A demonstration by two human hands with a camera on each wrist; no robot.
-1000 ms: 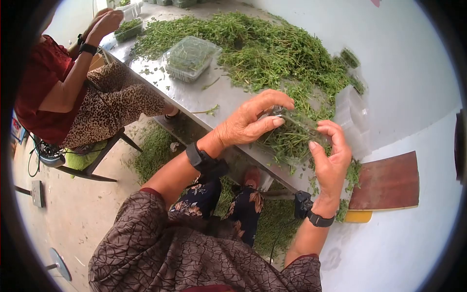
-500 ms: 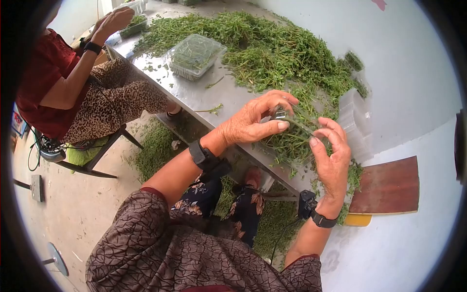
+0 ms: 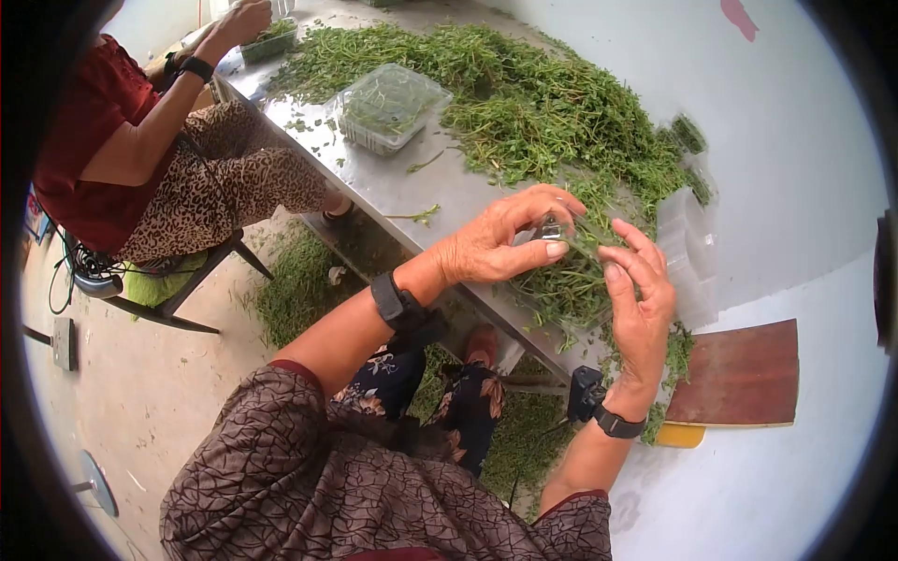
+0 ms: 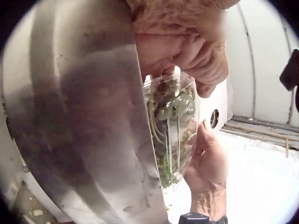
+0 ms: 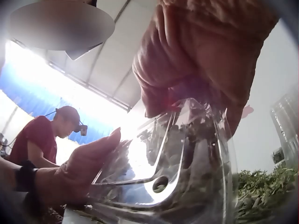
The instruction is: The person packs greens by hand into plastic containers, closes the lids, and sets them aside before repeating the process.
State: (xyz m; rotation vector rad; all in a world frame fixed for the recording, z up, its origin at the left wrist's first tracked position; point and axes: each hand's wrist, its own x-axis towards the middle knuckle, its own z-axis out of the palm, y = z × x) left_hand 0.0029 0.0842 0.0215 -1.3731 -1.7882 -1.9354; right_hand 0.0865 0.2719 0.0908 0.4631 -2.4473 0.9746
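Observation:
Between my two hands is a clear plastic clamshell box [image 5: 163, 170] packed with green leafy stems. My left hand [image 3: 510, 238] pinches one side of it, thumb in front and fingers over the top edge. On the opposite side, my right hand [image 3: 644, 294] grips the rim between thumb and bent fingers. The left wrist view shows the box [image 4: 175, 133] at the metal table's edge, with the left hand [image 4: 182, 46] above and the right hand [image 4: 210, 170] below. Green stems show through its clear walls.
A large heap of greens [image 3: 561, 112] covers the back of the metal table [image 3: 374, 192]. Another filled clamshell [image 3: 388, 107] stands left of it. Stacked clear boxes [image 3: 685, 248] lean by the wall. A seated person [image 3: 122, 150] works at the far left. Greens [image 3: 304, 290] lie on the floor.
My hands keep their hold on the box and have come slightly closer together. The head view has shifted a little, and the other person's hands have moved.

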